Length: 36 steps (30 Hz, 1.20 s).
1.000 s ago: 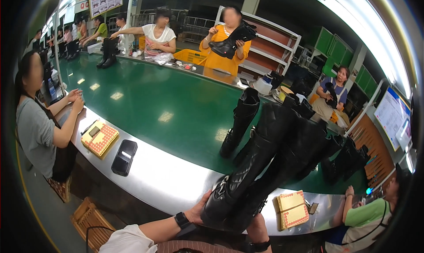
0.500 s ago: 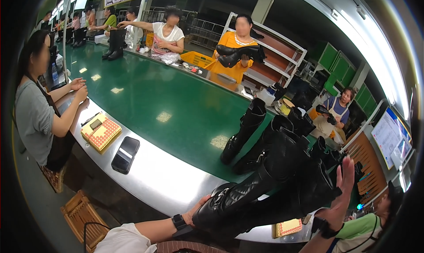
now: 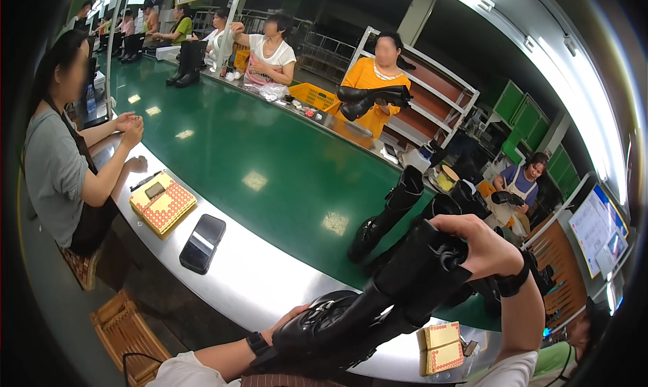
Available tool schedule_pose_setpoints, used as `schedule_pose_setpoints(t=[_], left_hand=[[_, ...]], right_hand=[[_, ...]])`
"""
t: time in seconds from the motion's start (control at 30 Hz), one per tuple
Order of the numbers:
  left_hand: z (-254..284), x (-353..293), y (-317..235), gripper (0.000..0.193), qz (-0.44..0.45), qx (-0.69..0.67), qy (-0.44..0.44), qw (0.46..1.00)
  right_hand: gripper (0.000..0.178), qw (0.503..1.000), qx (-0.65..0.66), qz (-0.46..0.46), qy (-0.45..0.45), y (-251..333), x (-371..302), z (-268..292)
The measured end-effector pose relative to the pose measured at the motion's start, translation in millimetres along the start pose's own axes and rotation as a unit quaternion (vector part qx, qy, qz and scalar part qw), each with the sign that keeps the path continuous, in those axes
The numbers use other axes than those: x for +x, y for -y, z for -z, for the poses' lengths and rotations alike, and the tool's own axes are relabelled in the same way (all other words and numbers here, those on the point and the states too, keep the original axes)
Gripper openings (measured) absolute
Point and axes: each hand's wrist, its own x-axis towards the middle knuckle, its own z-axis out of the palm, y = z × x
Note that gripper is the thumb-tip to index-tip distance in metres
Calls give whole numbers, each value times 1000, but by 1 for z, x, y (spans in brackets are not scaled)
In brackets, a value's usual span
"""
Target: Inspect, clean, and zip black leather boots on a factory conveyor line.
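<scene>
A pair of tall black boots (image 3: 405,279) lies aslant in front of me, with quilting and buckles near the foot. My left hand (image 3: 289,321) grips the foot end; most of its fingers are hidden under the boot. Up at the shaft openings, my right hand (image 3: 489,248) is closed over the top edge of the boots, with its fingertips tucked partly out of sight. Behind them another black boot (image 3: 388,211) stands upright on the green belt (image 3: 283,191), and several more are partly covered by the held pair.
A black phone (image 3: 202,244) and a stack of yellow cards (image 3: 163,201) lie on the metal ledge (image 3: 250,279). More yellow cards (image 3: 443,350) are beside my right arm. One person sits at left; co-workers across the belt handle boots. A wooden chair (image 3: 128,333) stands below left.
My right hand has gone from raised and spread to closed on the boot tops. The held boots have tilted lower. A co-worker across the belt has drawn an arm back from the standing boots.
</scene>
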Motion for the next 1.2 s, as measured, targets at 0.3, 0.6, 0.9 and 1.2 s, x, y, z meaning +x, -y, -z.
schedule_pose_setpoints(t=[0.3,0.6,0.9,1.2], left_hand=[[1,-22,-41,52,-88,-50,-19,995],[-22,-1,-112,63,-214,200,-157,943],[-25,-2,-126,45,-287,212,-255,899],[-17,-10,-132,36,-376,189,-317,850]], right_hand=[[43,997,11,-46,-56,4,87,8],[42,871,228,-173,-399,-106,140,97],[56,785,-34,-308,-537,-278,160,160],[57,763,-250,-516,-297,-416,183,62]])
